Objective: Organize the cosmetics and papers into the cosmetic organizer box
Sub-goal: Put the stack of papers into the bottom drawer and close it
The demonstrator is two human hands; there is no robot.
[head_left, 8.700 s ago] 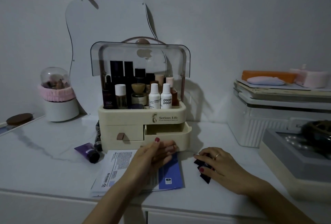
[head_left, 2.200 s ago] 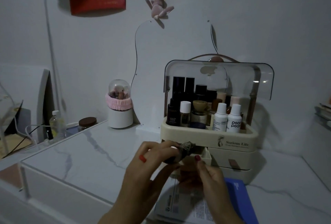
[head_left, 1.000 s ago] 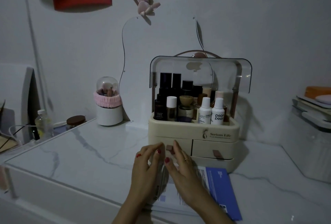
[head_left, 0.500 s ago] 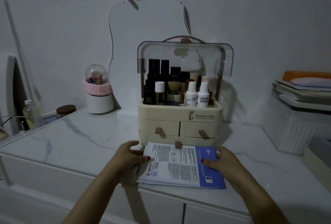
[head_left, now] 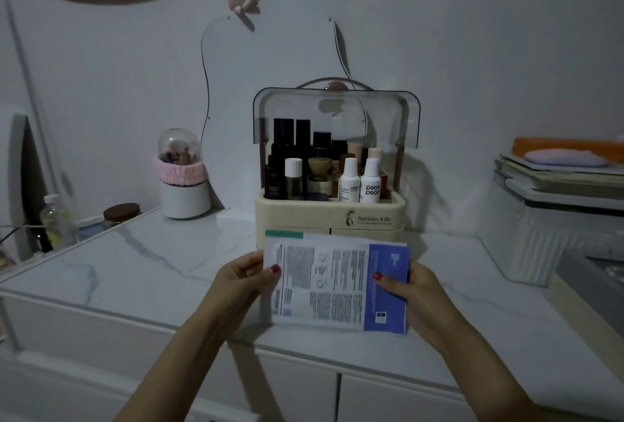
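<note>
A stack of printed papers (head_left: 334, 283), white with a blue right panel, is lifted off the marble top and tilted toward me. My left hand (head_left: 241, 281) grips its left edge, thumb on the front. My right hand (head_left: 410, 290) grips the blue right edge the same way. Behind the papers stands the cream cosmetic organizer box (head_left: 329, 215) with its smoky lid (head_left: 336, 110) raised. Several bottles (head_left: 359, 180) fill its top tray. The papers hide the box's drawers.
The marble countertop (head_left: 141, 269) spreads left of the box. A white brush holder with a pink band (head_left: 182, 181) stands at the back left, a brown-lidded jar (head_left: 120, 212) and a small bottle (head_left: 55, 219) farther left. White ribbed storage boxes (head_left: 547, 232) stand at the right.
The papers lay flat on the counter in front of the closed drawers half a second ago. Both hands have lifted them by the side edges and tilted them up.
</note>
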